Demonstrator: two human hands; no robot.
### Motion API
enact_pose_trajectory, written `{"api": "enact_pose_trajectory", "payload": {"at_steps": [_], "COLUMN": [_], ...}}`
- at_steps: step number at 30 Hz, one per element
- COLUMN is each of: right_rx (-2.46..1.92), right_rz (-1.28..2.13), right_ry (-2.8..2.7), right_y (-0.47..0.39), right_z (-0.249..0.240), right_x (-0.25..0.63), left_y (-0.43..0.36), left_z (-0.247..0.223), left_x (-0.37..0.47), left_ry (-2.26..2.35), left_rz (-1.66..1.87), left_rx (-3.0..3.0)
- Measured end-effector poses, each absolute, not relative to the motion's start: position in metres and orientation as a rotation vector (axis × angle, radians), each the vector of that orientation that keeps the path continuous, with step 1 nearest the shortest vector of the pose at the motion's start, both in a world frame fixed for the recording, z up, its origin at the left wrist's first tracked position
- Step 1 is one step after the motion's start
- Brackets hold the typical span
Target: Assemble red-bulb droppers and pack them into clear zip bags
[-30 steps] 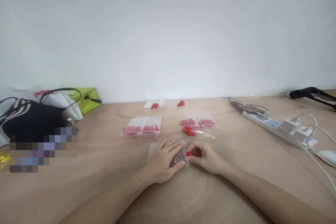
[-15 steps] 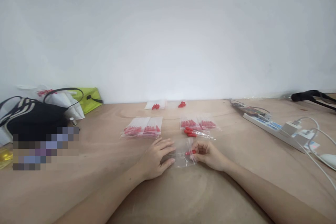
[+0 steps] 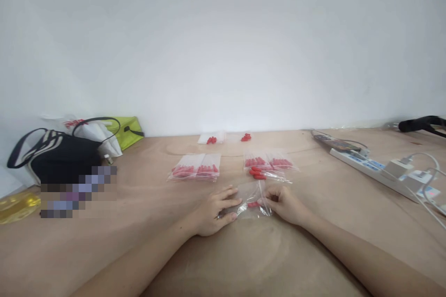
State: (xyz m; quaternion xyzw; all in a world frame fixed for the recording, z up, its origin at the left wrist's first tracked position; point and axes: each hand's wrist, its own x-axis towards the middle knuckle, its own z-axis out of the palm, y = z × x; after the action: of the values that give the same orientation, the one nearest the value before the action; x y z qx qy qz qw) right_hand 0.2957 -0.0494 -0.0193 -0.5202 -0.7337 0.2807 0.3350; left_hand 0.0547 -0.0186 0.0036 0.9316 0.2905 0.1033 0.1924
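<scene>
A clear zip bag (image 3: 245, 211) lies flat on the table between my hands. My left hand (image 3: 219, 211) rests on its left end, fingers spread and thumb stretched out. At the bag's right-hand mouth, my right hand (image 3: 280, 204) is closed, with its fingertips reaching inside. They touch the end of a small red tube-shaped piece (image 3: 253, 204), which lies inside the clear plastic. Just beyond the bag are several loose red pieces (image 3: 257, 173), on clear plastic in front of filled bags (image 3: 272, 161).
More filled bags (image 3: 195, 167) lie to the left. Two small red piles (image 3: 211, 140) (image 3: 245, 137) sit farther back by the wall. A power strip (image 3: 372, 171) with chargers and cables runs along the right. A black bag (image 3: 66, 158) and a lime-green bag (image 3: 130, 132) stand left.
The red piece has gone from the bag's mouth to inside it, with my right fingertips following. My left hand stays on the bag. The whole view has shifted slightly.
</scene>
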Motion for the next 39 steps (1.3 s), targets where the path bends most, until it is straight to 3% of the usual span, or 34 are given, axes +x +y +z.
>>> {"api": "enact_pose_trajectory", "payload": {"at_steps": [6, 15, 29, 35, 39], "right_rx": [-1.309, -1.499, -1.474, -1.156, -1.18], "right_rz": [0.666, 0.015, 0.199, 0.287, 0.419], "right_ry": [-1.924, -1.919, -1.791, -1.407, -1.181], "right_y": [-0.049, -0.017, 0.0, -0.029, -0.039], "right_z": [-0.02, -0.011, 0.0, 0.008, -0.011], "right_x": [0.304, 0.32, 0.303, 0.32, 0.333], "left_y": [-0.019, -0.016, -0.014, -0.013, -0.014], "left_z": [-0.002, -0.002, -0.004, -0.004, -0.002], "left_x": [0.054, 0.056, 0.054, 0.054, 0.055], "left_ry": [0.866, 0.886, 0.862, 0.855, 0.859], "left_rz": [0.417, 0.496, 0.442, 0.42, 0.405], "left_rx": [2.552, 2.501, 2.5, 2.549, 2.542]}}
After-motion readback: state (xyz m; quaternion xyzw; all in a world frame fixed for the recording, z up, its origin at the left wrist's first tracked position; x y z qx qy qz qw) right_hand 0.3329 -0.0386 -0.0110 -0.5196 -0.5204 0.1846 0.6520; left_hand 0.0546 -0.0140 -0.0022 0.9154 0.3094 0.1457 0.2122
